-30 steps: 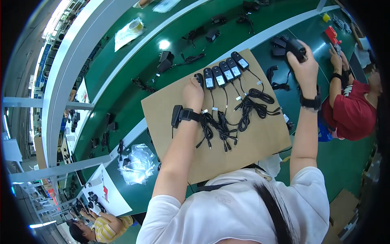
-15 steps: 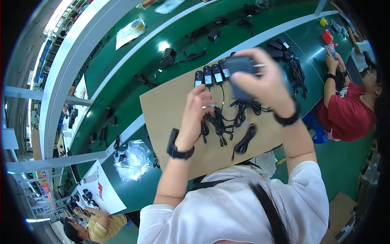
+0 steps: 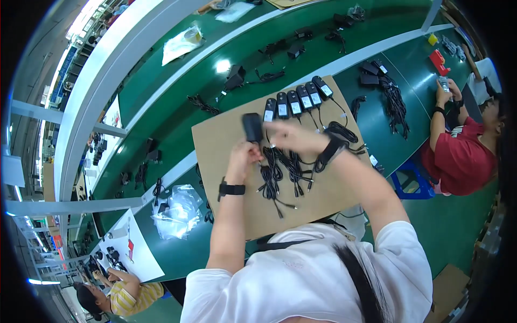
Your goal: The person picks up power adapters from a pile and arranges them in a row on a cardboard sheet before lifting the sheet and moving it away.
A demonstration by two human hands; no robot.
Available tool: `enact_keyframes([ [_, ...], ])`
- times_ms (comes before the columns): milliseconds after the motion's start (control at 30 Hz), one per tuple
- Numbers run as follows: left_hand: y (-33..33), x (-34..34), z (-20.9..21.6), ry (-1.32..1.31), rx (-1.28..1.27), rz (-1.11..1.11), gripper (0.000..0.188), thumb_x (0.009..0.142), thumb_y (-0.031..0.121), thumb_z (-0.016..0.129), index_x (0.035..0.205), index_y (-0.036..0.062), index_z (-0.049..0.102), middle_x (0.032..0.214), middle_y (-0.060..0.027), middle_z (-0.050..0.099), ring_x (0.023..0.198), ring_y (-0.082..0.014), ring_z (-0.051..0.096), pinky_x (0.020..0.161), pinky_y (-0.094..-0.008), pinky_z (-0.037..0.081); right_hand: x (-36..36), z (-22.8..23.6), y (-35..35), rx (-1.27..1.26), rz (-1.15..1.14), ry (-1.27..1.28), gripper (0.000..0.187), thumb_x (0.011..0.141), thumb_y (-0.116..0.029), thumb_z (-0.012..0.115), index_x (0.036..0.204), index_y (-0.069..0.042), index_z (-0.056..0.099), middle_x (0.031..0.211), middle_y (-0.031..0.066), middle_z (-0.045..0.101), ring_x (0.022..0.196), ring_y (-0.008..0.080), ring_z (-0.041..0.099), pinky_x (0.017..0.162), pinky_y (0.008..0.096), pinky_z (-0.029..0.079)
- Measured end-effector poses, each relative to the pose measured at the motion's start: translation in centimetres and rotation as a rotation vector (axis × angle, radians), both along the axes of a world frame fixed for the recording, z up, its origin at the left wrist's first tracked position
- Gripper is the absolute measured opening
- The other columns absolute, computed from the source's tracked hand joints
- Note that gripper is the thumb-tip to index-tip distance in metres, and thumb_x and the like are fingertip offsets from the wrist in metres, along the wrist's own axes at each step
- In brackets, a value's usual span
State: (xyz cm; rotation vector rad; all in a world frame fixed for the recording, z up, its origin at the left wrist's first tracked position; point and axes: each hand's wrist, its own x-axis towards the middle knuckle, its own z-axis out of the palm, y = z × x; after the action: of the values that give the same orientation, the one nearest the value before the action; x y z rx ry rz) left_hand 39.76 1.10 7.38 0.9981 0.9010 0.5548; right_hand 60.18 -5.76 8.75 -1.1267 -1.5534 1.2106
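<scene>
My left hand (image 3: pixel 246 155) is closed at the lower end of a black power adapter (image 3: pixel 252 128), which it holds up over the left part of a brown cardboard sheet (image 3: pixel 221 212). Just right of that adapter is my right hand (image 3: pixel 296 138); motion smears its fingers, and I cannot tell if they touch it. Beyond both hands, several black adapters with pale labels lie side by side in a row (image 3: pixel 295 103). Their bundled black cables (image 3: pixel 295 171) stretch toward me across the cardboard, partly under my right hand.
Clear plastic bags (image 3: pixel 179 211) lie on the green table left of the cardboard. Another adapter group with a cable bundle (image 3: pixel 395 102) lies to the right. More adapters (image 3: pixel 235 78) sit on the green surface behind a metal rail. One person (image 3: pixel 458 145) works at right, another (image 3: pixel 134 296) at lower left.
The adapter was in my right hand; now it is in my left hand, farther left. My right hand has come left and down, uncovering the row of adapters. My left hand has closed.
</scene>
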Motion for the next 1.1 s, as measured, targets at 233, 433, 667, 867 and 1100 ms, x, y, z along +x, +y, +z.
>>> enact_keyframes([
  [233, 0.6, 0.7, 0.0, -0.107, -0.267, 0.181, 0.029, 0.086, 0.037, 0.055, 0.086, 0.0079, 0.057, 0.074, -0.0054, 0.056, 0.064, -0.0167, 0.054, 0.059, -0.0319, 0.046, -7.9, -0.5, -1.2, 0.329, -0.127, -0.198, 0.044, 0.077, -0.004, 0.057, 0.120, 0.001, 0.050, 0.118, 0.0175, 0.052, 0.100, 0.0281, 0.056, 0.081, 0.0320, 0.046],
  [433, 2.9, -0.2, -2.1, -0.324, -0.297, 0.350, 0.033, 0.096, 0.035, 0.037, 0.093, 0.0037, 0.048, 0.071, -0.0103, 0.052, 0.056, -0.0143, 0.047, 0.050, -0.0281, 0.043, -5.0, 0.7, -2.2, -0.093, -0.193, 0.113, 0.025, 0.082, -0.011, 0.058, 0.106, -0.003, 0.061, 0.094, 0.0094, 0.064, 0.082, 0.0125, 0.060, 0.072, 0.0273, 0.048],
  [667, 4.5, 4.2, 1.3, -0.316, -0.508, 0.229, 0.038, 0.088, 0.044, 0.053, 0.084, 0.0074, 0.044, 0.062, 0.0011, 0.040, 0.045, -0.0056, 0.032, 0.037, -0.0180, 0.019, 9.4, 0.8, -2.6, 0.003, -0.765, 0.240, 0.025, 0.084, -0.011, 0.058, 0.107, 0.000, 0.059, 0.091, 0.0051, 0.065, 0.075, 0.0079, 0.057, 0.064, 0.0207, 0.044],
  [867, 4.5, 5.0, -1.0, 0.135, -0.088, 0.135, 0.031, 0.084, 0.043, 0.058, 0.084, 0.0140, 0.046, 0.056, 0.0035, 0.041, 0.040, -0.0038, 0.031, 0.034, -0.0176, 0.020, 26.0, -5.4, -1.7, 0.058, -1.234, -0.988, 0.048, 0.071, -0.006, 0.057, 0.118, -0.009, 0.053, 0.116, 0.0171, 0.054, 0.106, 0.0340, 0.051, 0.086, 0.0400, 0.044],
  [1100, 3.6, 4.3, -1.7, 0.853, 0.782, -0.130, 0.058, 0.091, 0.049, 0.031, 0.098, -0.0020, 0.058, 0.079, -0.0248, 0.061, 0.071, -0.0412, 0.059, 0.068, -0.0465, 0.045, 28.8, -8.3, -1.5, -0.164, -1.099, -1.293, 0.059, 0.074, -0.001, 0.052, 0.130, -0.018, 0.040, 0.129, 0.0129, 0.039, 0.111, 0.0355, 0.044, 0.086, 0.0457, 0.043],
])
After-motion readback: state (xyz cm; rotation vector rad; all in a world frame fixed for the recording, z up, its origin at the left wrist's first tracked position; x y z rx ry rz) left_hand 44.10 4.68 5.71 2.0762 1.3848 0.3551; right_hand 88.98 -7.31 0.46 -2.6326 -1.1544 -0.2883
